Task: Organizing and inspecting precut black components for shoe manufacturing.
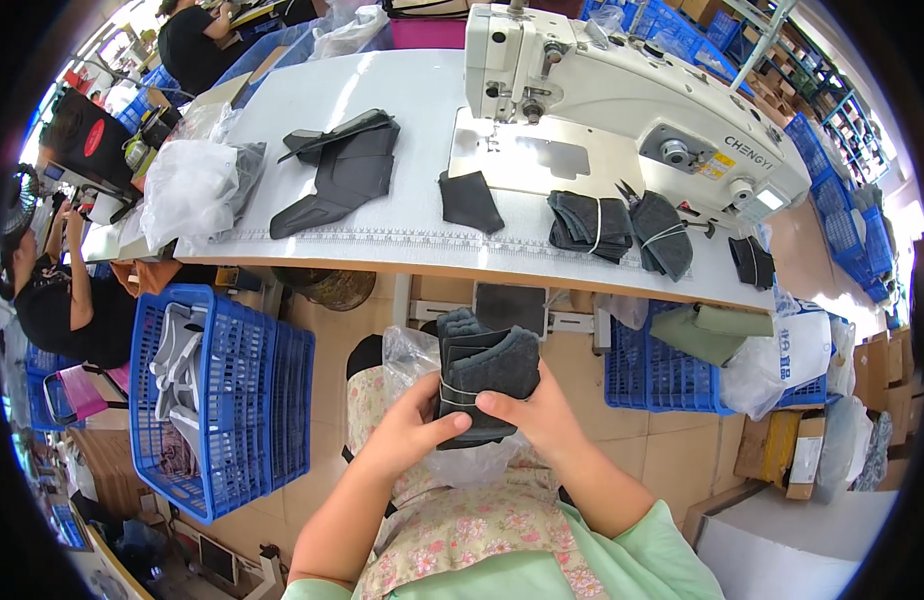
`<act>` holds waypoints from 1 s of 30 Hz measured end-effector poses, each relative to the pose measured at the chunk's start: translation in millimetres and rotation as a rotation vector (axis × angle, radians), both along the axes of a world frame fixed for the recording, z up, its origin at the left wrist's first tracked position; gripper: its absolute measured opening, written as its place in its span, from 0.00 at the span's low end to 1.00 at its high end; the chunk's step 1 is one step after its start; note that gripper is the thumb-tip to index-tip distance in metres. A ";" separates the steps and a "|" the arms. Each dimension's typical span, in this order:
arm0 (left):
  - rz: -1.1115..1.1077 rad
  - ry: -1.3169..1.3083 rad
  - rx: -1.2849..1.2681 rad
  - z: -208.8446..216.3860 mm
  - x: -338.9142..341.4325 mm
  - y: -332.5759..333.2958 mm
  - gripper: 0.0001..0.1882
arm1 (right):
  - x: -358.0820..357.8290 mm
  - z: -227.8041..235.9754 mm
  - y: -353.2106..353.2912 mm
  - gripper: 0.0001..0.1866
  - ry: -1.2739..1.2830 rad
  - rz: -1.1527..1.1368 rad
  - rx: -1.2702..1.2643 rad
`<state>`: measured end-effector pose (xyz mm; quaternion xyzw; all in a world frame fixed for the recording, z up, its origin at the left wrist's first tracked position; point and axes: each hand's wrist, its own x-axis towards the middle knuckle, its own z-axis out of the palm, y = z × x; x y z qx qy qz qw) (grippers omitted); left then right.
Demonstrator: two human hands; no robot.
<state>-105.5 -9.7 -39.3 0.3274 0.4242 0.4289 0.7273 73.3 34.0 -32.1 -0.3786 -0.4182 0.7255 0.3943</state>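
The left hand (414,428) and right hand (544,412) are closed around opposite sides of a thick stack of dark grey fabric pieces (494,365), bound with a thin pale band (458,391), above the floral cloth apron (472,530), near side of the flat white sewing table (417,130).

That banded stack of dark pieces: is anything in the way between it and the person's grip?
Nothing visible: the left hand and right hand both hold the dark stack directly. Clear plastic shows beside it, but not across its visible face; the stack's far side can't be seen.
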 end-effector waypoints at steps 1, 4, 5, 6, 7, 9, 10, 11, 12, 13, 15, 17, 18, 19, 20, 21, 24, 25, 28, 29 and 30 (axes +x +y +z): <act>-0.002 0.019 0.000 2.2 -0.6 1.3 0.36 | 0.8 -0.3 1.1 0.31 0.013 0.019 -0.009; 0.003 0.064 0.032 5.3 -2.7 0.5 0.33 | 6.0 0.0 -0.3 0.33 0.047 0.043 -0.022; 0.003 0.091 0.066 6.3 -3.4 0.3 0.33 | 7.9 0.7 1.1 0.33 0.046 0.047 -0.021; 0.006 0.090 0.067 8.3 -4.4 0.2 0.33 | 9.5 1.6 3.2 0.34 0.076 0.060 -0.020; -0.005 0.101 0.061 10.1 -5.9 0.0 0.33 | 9.6 1.5 4.3 0.36 0.107 0.073 -0.020; -0.013 0.113 0.056 11.2 -7.2 -0.9 0.34 | 8.0 6.2 3.8 0.37 0.079 0.083 -0.013; -0.005 0.100 0.086 11.6 -6.6 -1.7 0.35 | 7.8 8.6 3.1 0.38 0.049 0.088 -0.007; 0.004 0.087 0.117 12.2 -5.9 -2.5 0.35 | 8.1 8.0 2.6 0.38 0.048 0.090 -0.006; 0.006 0.085 0.118 14.4 -5.4 -2.1 0.35 | 8.9 6.4 1.8 0.38 -0.028 0.107 0.075; -0.020 0.240 0.127 17.5 -5.1 -0.7 0.36 | 9.5 5.3 1.8 0.39 -0.102 0.125 0.155; -0.044 0.394 0.135 18.0 -3.6 0.0 0.37 | 10.3 9.3 1.3 0.38 -0.167 0.128 0.220; -0.003 0.345 0.164 15.0 -3.3 -1.4 0.37 | 10.1 13.8 0.3 0.38 -0.230 0.133 0.285; -0.001 0.345 0.162 14.9 -3.7 -1.7 0.37 | 10.1 15.8 0.2 0.38 -0.251 0.107 0.326; 0.016 0.274 0.115 15.3 -3.9 -2.4 0.37 | 10.6 17.3 -0.3 0.38 -0.272 0.081 0.366; 0.032 0.203 0.068 16.0 -4.2 -2.9 0.37 | 12.0 18.2 0.0 0.38 -0.273 0.084 0.364; 0.035 0.202 0.066 18.0 -4.8 -3.2 0.37 | 14.0 19.0 0.8 0.37 -0.339 0.051 0.449; 0.014 0.218 0.046 22.2 -5.5 -1.5 0.37 | 18.7 24.7 2.5 0.36 -0.468 0.010 0.596; 0.017 0.221 0.057 20.7 -5.7 -1.8 0.37 | 18.9 26.6 2.3 0.35 -0.526 0.001 0.655; 0.024 0.220 0.060 19.6 -6.0 -2.1 0.37 | 15.7 31.7 0.1 0.33 -0.570 -0.031 0.658; 0.028 0.214 0.053 19.6 -5.8 -2.1 0.37 | 15.1 32.5 -0.3 0.33 -0.570 -0.032 0.658; 0.027 0.215 0.053 19.7 -5.9 -2.3 0.37 | 14.7 33.0 -0.6 0.33 -0.580 -0.045 0.669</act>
